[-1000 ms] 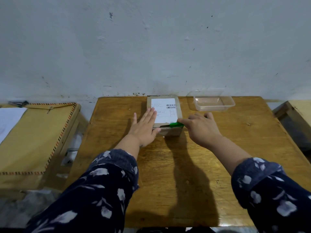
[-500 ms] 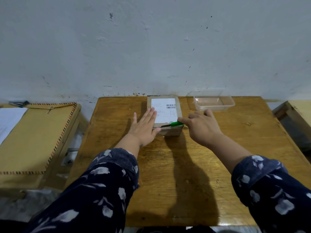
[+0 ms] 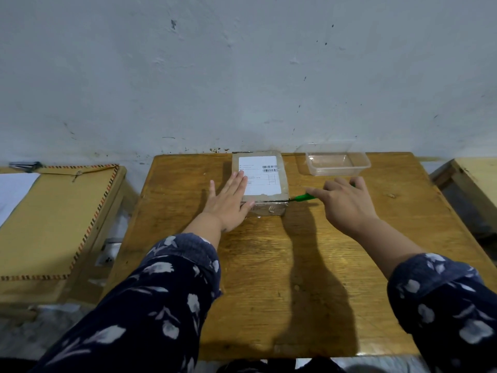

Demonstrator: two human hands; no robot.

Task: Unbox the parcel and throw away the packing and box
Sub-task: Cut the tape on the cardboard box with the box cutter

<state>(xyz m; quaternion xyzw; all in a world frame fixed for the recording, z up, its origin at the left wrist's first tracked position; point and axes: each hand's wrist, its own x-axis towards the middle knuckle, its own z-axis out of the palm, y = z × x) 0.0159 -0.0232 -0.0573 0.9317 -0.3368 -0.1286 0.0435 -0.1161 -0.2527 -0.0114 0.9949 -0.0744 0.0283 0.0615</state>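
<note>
A small brown cardboard parcel (image 3: 269,205) with a white shipping label (image 3: 262,170) lies at the back of the wooden table (image 3: 269,265). My left hand (image 3: 230,200) rests flat on the parcel's left side, fingers spread, pressing it down. My right hand (image 3: 347,203) is to the right of the parcel and holds a green-handled cutter (image 3: 302,197). The cutter's dark blade touches the parcel's near right corner, along the seam under the top face.
A clear plastic container (image 3: 337,164) stands at the back right of the table. A lower bench with a brown striped-edged envelope (image 3: 53,219) sits to the left. Another wooden piece (image 3: 473,173) stands at the far right. A white wall rises directly behind.
My right hand has drawn the green cutter to the right along the parcel's front edge, from about mid-edge to the right corner. My left hand stays flat on the parcel.
</note>
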